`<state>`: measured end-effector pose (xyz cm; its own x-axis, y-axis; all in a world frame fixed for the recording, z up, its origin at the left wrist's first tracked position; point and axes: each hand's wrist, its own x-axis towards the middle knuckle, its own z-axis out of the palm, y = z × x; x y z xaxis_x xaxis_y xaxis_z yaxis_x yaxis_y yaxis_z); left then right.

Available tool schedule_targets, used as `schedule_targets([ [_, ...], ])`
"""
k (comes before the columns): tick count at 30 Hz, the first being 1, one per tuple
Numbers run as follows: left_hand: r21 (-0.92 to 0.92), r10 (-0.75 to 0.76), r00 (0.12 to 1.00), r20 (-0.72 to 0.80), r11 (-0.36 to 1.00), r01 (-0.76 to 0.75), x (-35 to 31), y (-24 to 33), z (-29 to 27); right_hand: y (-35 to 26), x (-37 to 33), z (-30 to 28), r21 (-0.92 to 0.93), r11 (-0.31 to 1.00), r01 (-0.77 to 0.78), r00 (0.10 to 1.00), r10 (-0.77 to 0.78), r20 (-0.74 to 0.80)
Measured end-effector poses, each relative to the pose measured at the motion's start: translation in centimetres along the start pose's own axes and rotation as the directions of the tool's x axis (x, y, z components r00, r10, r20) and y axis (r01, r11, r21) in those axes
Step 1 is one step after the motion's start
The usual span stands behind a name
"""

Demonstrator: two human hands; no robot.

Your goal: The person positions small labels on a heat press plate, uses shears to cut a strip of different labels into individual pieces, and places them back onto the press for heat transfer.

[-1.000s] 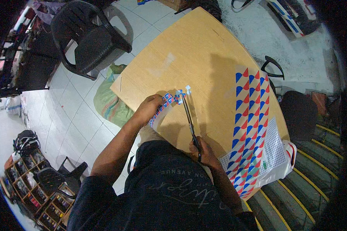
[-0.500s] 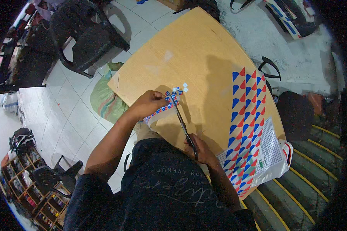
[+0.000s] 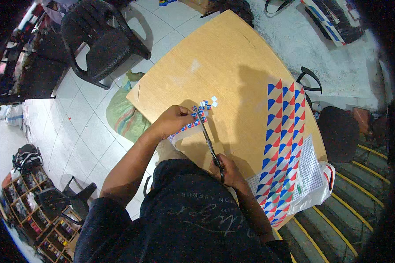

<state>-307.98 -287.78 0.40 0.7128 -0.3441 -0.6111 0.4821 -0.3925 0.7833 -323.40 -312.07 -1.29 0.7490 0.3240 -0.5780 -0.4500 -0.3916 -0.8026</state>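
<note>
My left hand point(image 3: 174, 121) pinches a strip of small blue-and-red printed labels point(image 3: 190, 127) above the near left part of the table. Long dark scissors point(image 3: 211, 148) are in my right hand point(image 3: 229, 171), its fingers wrapped round the handles near my body. Their blades reach up to the labels beside my left fingertips; whether the blades are apart is too small to tell. Several small cut label pieces point(image 3: 208, 105) lie just beyond the blade tips, some blue and red, others white side up.
Long strips with red and blue half-circles point(image 3: 281, 144) lie on the right side of the wooden table point(image 3: 215, 57), over a dotted white plastic sheet point(image 3: 309, 166). A black chair point(image 3: 105, 52) and a green sack point(image 3: 125, 111) stand left. Yellow-edged steps point(image 3: 338, 210) are at lower right.
The whole view has shifted slightly. My hands keep almost the same place over the table, with the labels and scissors still held.
</note>
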Motion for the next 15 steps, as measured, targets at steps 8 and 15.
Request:
schedule_targets([
  [8, -0.001, -0.053, 0.997, 0.051, 0.999, 0.053, 0.8, -0.2, 0.4, -0.8, -0.2, 0.2, 0.018, 1.000, 0.013, 0.998, -0.011, -0.067],
  [15, -0.049, -0.051, 0.996, 0.070, 0.997, 0.054, 2.1, -1.2, 1.0, -0.2, -0.3, 0.1, -0.068, 0.997, -0.043, 0.996, 0.038, -0.080],
])
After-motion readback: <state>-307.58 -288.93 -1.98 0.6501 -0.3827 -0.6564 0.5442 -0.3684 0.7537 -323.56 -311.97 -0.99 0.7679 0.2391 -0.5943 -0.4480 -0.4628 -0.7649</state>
